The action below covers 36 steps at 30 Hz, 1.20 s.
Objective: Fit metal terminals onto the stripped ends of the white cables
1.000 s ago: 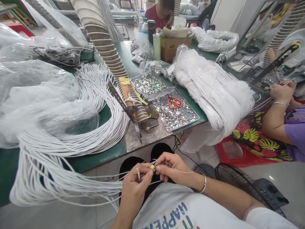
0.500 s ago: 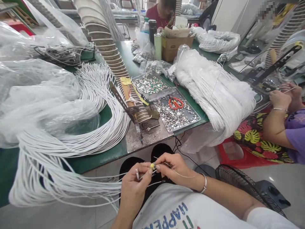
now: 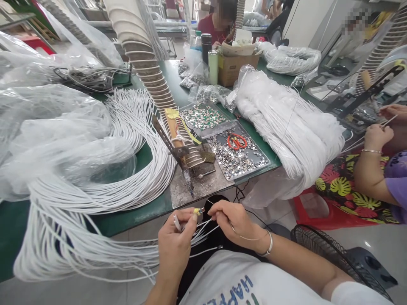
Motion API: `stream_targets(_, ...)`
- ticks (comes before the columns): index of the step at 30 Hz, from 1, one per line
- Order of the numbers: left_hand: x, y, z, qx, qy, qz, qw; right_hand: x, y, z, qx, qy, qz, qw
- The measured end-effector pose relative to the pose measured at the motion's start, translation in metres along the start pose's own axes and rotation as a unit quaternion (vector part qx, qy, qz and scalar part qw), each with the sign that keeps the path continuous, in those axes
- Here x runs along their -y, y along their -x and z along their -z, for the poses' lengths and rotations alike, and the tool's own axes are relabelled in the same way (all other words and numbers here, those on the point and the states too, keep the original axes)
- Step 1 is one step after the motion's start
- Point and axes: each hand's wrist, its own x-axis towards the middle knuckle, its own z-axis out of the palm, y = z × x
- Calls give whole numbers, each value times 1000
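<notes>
**Two hands pinch a small yellow piece on white cable ends below the bench edge**

The left hand (image 3: 176, 243) is closed, its thumb and forefinger pinched on a small yellow piece (image 3: 196, 211) at the tip of thin white cable ends (image 3: 203, 226), with one more cable end sticking up between its fingers. The right hand (image 3: 233, 220) meets it just beside that piece, its fingertips nipped shut on a fine wire (image 3: 237, 233) that loops back under the palm toward the wrist, where a silver bangle (image 3: 269, 245) sits. Both hands hover over the person's lap, just below the front edge of the green table (image 3: 127, 218).

The held ends run left into a big bundle of white cables (image 3: 95, 199) that curves across the table and hangs over its edge. Behind the hands a ribbed hose (image 3: 152, 80) comes down to a metal stand (image 3: 187, 163) on a grey plate. Just right of it lie trays of small metal parts (image 3: 235, 159), with red-handled scissors (image 3: 237, 142) lying on the nearer tray. Farther right, a bagged white cable bundle (image 3: 286, 123) slumps over the table corner. A cardboard box (image 3: 237, 65) and a pale green bottle (image 3: 213, 67) stand farther back.

At the right edge, a co-worker's hands (image 3: 378, 135) hold thin wires. A black fan (image 3: 321, 254) stands on the floor by the person's right arm.

On the person's white shirt, coloured print shows upside down; only the letters "HA" read clearly, the rest is cut off.
</notes>
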Motion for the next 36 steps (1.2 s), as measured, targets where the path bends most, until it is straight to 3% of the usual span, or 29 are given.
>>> stream_targets(11,3,0,-2,11,4,-16,1000,-11,-12,-15,-28,-5,60,998)
stream_targets(24,10,-2,-1,16,8,-10,1000,-9,-12,-11,-6,11,51,999)
stream_targets(27,9,-2,0,0,-3,-14,1000,-12,-8,-9,-6,-13,23,1000)
stream_targets(31,8,-5,2,-19,7,-7,1000,-13,-4,-8,-13,-60,-21,998)
stream_targets(36,6,-10,0,-23,16,-14,1000,-7,-12,-10,-60,-18,16,998)
